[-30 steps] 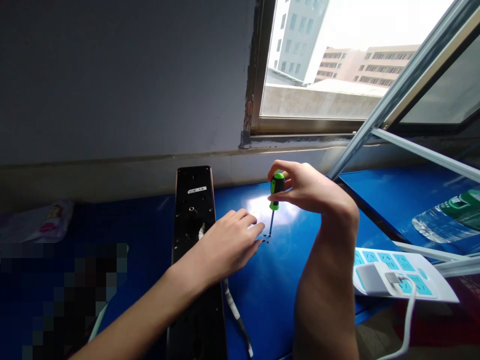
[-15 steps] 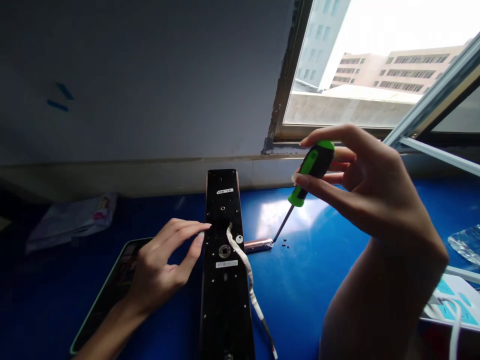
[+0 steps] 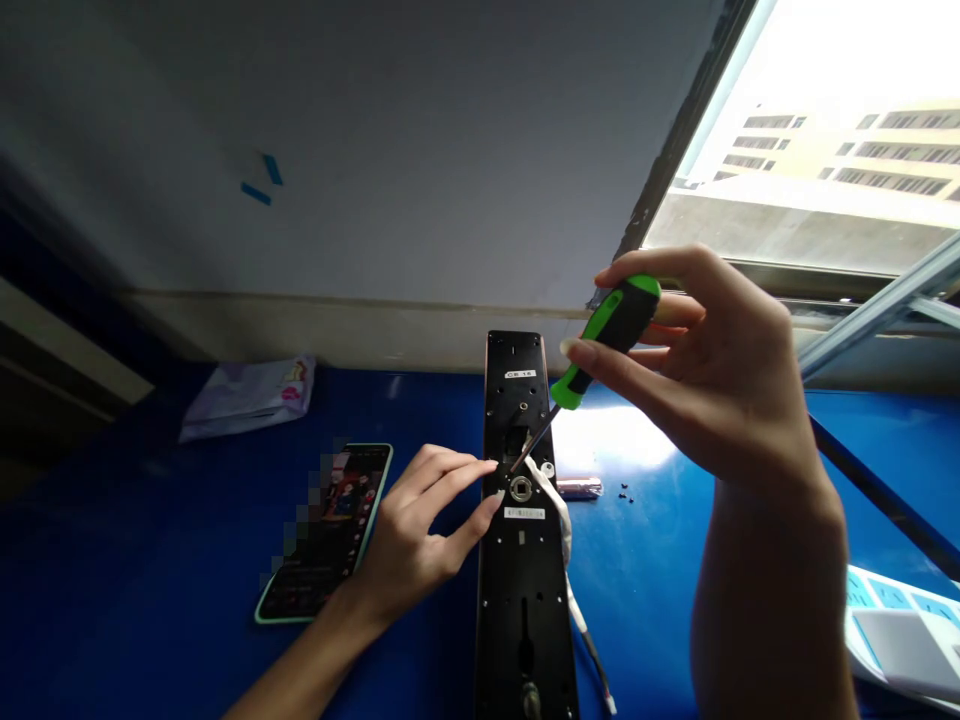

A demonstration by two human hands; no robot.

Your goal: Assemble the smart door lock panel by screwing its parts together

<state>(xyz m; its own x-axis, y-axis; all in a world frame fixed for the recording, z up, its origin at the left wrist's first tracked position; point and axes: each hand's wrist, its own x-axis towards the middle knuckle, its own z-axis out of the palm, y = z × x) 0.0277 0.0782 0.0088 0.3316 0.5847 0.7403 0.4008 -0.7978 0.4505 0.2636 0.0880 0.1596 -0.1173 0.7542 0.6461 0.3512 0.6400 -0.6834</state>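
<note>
A long black door-lock panel (image 3: 523, 570) with white labels, small holes and a round square-holed fitting stands out from the blue table. My left hand (image 3: 427, 520) is at its left edge; the fingertips and thumb rest on it, spread apart, gripping nothing. Held by the handle in my right hand (image 3: 712, 370) is a green and black screwdriver (image 3: 611, 330). Its shaft slants down to the left, with the tip at the panel just above the round fitting. A white-wrapped cable (image 3: 553, 495) comes out of the panel and hangs down its right side.
Right of the panel lie a pinkish metallic cylinder (image 3: 580, 488) and several tiny dark screws (image 3: 625, 493). A phone (image 3: 337, 530) with a lit screen lies left of my left hand. Farther back is a plastic packet (image 3: 251, 395). A white and blue power strip (image 3: 900, 620) sits at right.
The screwdriver tip has gone from the end of the pinkish cylinder to the panel's face. My left hand stays by the panel's left edge. The view has swung left.
</note>
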